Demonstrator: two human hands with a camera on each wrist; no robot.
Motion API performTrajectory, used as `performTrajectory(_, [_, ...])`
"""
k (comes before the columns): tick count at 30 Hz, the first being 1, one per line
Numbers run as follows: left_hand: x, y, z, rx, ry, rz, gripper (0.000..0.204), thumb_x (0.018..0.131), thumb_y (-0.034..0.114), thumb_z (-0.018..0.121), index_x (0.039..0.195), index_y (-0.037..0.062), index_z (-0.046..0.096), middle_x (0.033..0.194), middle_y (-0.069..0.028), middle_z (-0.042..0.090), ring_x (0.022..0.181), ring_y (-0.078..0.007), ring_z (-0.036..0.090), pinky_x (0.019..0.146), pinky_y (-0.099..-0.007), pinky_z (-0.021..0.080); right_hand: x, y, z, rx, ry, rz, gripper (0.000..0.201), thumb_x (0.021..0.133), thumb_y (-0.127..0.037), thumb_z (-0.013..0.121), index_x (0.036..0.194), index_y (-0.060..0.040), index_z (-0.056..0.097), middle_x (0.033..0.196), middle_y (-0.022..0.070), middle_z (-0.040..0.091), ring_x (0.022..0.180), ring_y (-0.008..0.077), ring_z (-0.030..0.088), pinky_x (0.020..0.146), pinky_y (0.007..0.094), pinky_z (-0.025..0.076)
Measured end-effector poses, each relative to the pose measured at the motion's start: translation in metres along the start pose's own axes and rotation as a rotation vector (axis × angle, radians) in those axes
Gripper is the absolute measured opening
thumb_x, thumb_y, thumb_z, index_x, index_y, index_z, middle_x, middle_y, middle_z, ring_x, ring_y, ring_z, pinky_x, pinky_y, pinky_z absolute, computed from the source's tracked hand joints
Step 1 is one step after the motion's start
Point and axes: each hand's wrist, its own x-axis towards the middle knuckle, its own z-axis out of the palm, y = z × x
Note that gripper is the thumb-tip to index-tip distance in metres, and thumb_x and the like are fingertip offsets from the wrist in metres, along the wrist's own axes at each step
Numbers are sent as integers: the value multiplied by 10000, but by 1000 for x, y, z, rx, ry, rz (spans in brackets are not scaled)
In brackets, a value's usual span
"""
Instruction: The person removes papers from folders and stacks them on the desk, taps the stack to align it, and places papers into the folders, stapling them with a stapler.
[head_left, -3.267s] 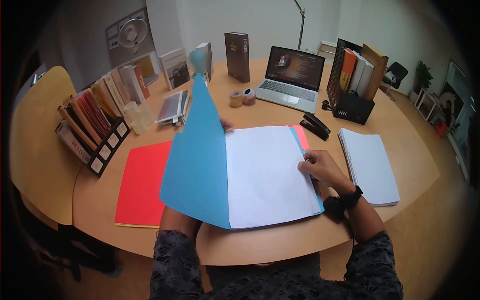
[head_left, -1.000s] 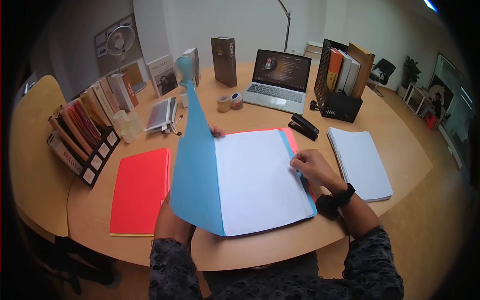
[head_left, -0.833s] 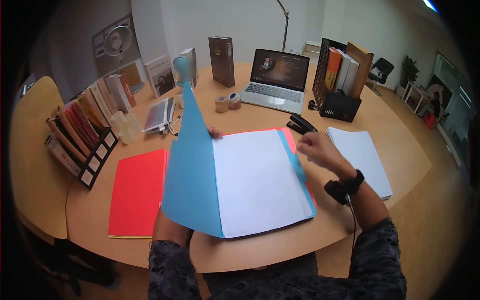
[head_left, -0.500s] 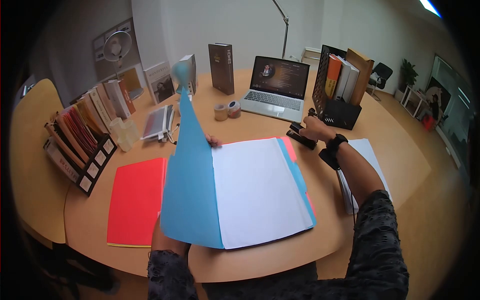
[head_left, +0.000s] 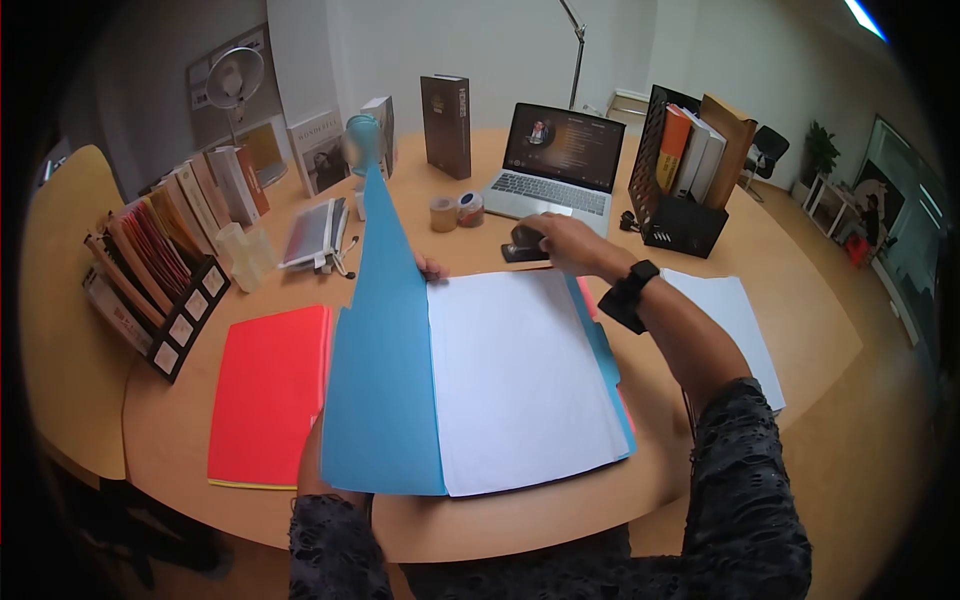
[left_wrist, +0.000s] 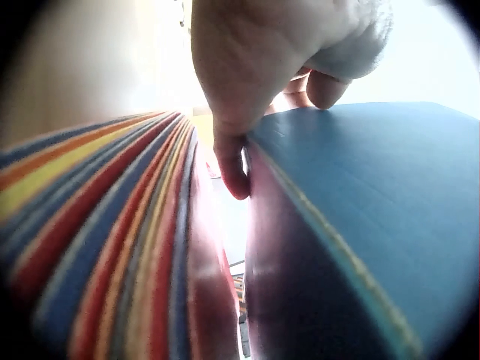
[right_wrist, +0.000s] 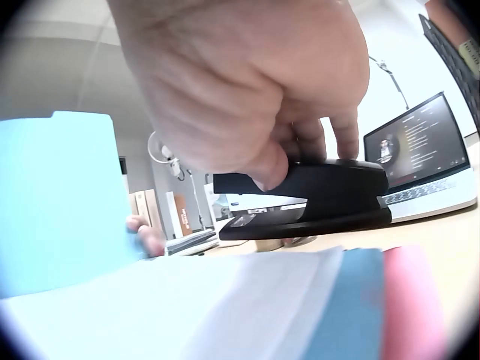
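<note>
A blue folder (head_left: 385, 400) lies spread in front of me, its left cover raised, with white paper sheets (head_left: 525, 380) on its right side. My left hand (head_left: 432, 268) grips the folder near the top of its fold; most of that hand is hidden behind the cover in the head view. In the left wrist view, the left hand (left_wrist: 277, 67) has its thumb at the folded edge. My right hand (head_left: 575, 243) holds a black stapler (right_wrist: 345, 199) from above, just beyond the sheets' top edge. Pink and blue edges show under the paper in the right wrist view.
Red folders (head_left: 265, 400) lie left, and a white paper stack (head_left: 735, 320) lies right, partly behind my right arm. Beyond are two tape rolls (head_left: 457, 211), a laptop (head_left: 555, 165), a black file holder (head_left: 685, 225) and a standing dark book (head_left: 446, 125).
My right hand has left the sheets' right edge, reached to the stapler, taken hold of it and brought it left toward the paper's top edge. The left hand keeps its place at the fold.
</note>
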Motion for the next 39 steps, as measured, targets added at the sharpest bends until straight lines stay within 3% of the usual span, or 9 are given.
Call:
performTrajectory(3, [9, 13, 6, 15, -18, 34, 167, 974, 188, 543, 930, 29, 570, 952, -159, 641, 936, -299, 635, 888, -415, 517, 12, -31, 4, -79, -84, -17, 462, 790, 56, 578, 1236, -61, 586, 1113, 178, 635, 1081, 358, 598, 907, 431, 486])
performTrajectory(13, [27, 38, 14, 36, -40, 91, 170, 975, 187, 546, 921, 27, 564, 946, -160, 638, 914, -295, 640, 870, -411, 526, 25, -30, 18, -91, -142, -163, 471, 791, 79, 557, 1238, -63, 594, 1042, 162, 638, 1060, 326, 599, 911, 402, 479])
performTrajectory(20, [35, 36, 1, 165, 72, -8, 217, 981, 195, 497, 928, 4, 585, 893, -146, 638, 900, -285, 642, 872, -391, 522, 19, -40, 7, -77, -254, -190, 460, 815, 82, 504, 1241, -66, 596, 1098, 162, 639, 1035, 329, 613, 911, 409, 477])
performTrajectory(23, [35, 39, -1, 223, 72, -7, 225, 972, 186, 489, 931, -8, 596, 887, -148, 644, 896, -277, 646, 869, -384, 523, 14, -40, 12, -55, -237, -267, 455, 829, 66, 500, 1246, -88, 597, 1092, 154, 645, 1032, 332, 617, 900, 418, 480])
performTrajectory(28, [28, 40, 9, 219, 158, -33, 228, 965, 166, 485, 927, -22, 609, 899, -152, 654, 886, -268, 652, 868, -372, 522, 14, -43, 21, -42, -229, -234, 431, 815, 38, 539, 1214, -100, 624, 1060, 148, 658, 1037, 333, 618, 881, 427, 487])
performTrajectory(33, [25, 37, 1, 218, 9, 15, 254, 982, 226, 507, 980, -4, 615, 940, -130, 665, 924, -226, 633, 875, -334, 508, 10, -48, 33, -85, -230, -201, 387, 801, 9, 566, 1156, -111, 664, 1012, 134, 675, 1006, 330, 628, 838, 435, 501])
performTrajectory(34, [20, 39, 9, 480, 19, 69, 277, 988, 267, 525, 992, 6, 614, 944, -122, 665, 925, -210, 619, 868, -328, 505, 8, -49, 38, -156, -192, -199, 346, 825, -12, 579, 1149, -105, 660, 1024, 117, 675, 1017, 313, 624, 842, 422, 500])
performTrajectory(39, [14, 29, 13, 481, 39, 49, 266, 985, 257, 528, 984, 5, 612, 934, -125, 662, 911, -213, 620, 864, -333, 507, 7, -47, 40, -275, -191, -206, 314, 839, -29, 583, 1129, -120, 664, 1025, 83, 672, 998, 289, 623, 831, 401, 505])
